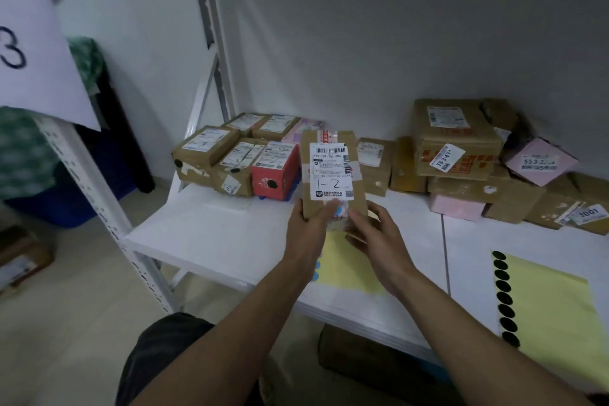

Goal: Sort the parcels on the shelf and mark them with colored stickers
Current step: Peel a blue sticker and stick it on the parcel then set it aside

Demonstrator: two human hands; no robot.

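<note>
A brown cardboard parcel [333,171] with a white label marked "1-2" is held upright above the white shelf [214,234]. My left hand [308,224] grips its lower left corner. My right hand [372,231] touches its lower right side with fingers spread. A blue round sticker [337,211] shows at the parcel's lower edge between the hands. A yellow sheet with blue stickers [346,270] lies under my wrists. Another yellow sheet with a column of black stickers [507,303] lies at the right.
A group of parcels with black dots, among them a red box [275,171], stands at the back left. A pile of brown and pink parcels [461,155] fills the back right. The shelf's post [99,194] carries a paper marked "3" [36,49].
</note>
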